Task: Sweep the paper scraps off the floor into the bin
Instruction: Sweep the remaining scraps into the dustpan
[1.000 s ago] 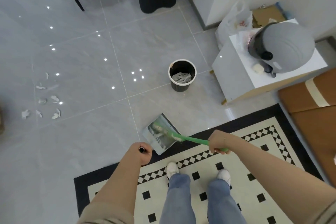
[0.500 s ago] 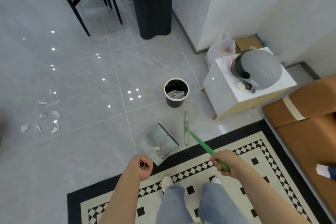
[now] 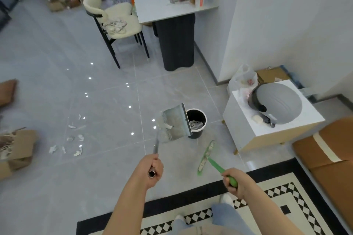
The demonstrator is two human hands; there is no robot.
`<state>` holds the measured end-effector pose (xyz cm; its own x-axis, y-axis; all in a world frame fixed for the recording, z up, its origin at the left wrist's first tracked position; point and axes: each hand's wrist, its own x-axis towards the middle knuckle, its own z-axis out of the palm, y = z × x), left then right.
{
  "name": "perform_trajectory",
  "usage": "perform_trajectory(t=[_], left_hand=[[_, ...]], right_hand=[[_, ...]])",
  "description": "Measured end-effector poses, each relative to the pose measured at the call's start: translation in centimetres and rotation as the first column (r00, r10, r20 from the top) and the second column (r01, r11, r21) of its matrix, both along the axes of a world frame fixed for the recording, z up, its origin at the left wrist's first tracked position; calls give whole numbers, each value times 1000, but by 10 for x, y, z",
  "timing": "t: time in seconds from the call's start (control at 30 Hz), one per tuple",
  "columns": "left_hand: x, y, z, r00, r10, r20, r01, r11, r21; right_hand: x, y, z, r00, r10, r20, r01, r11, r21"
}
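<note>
Ahead of my left hand (image 3: 154, 170), which grips its metal handle, one dustpan (image 3: 176, 123) tilts up with its edge over the single bin (image 3: 197, 122). My right hand (image 3: 234, 179) clasps one green broom (image 3: 207, 155), handle running forward-left to the head on the floor. About ten paper scraps (image 3: 73, 139) lie far left.

The tilted dustpan (image 3: 176, 123) covers the left side of the bin (image 3: 199, 120), so only part of the paper inside shows. The paper scraps (image 3: 73, 139) on the floor are too small to count or make out singly. The cardboard box (image 3: 17, 149) runs off the left edge, the brown sofa (image 3: 328, 150) off the right, and the clutter on the bench (image 3: 172, 0) is blurred.
</note>
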<state>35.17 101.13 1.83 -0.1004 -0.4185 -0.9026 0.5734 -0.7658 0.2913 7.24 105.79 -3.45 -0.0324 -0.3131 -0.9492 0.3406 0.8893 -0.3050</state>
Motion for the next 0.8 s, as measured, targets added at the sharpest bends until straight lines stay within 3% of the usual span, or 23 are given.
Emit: perform_trajectory(t=[0.13, 0.3, 0.5, 0.8], left_hand=[[-33, -20, 2, 963, -168, 210, 177, 984, -25], [-87, -39, -6, 741, -395, 543, 449, 893, 37], [-135, -56, -22, 643, -445, 623, 518, 852, 75], [-158, -54, -46, 488, -485, 726, 606, 787, 118]], right_hand=[[-13, -14, 8, 1000, 26, 10, -26, 1000, -17], [-33, -29, 12, 999, 36, -13, -36, 999, -32], [-56, -43, 17, 973, 190, -131, -194, 981, -22], [-92, -65, 9, 945, 272, -180, -277, 961, -2]])
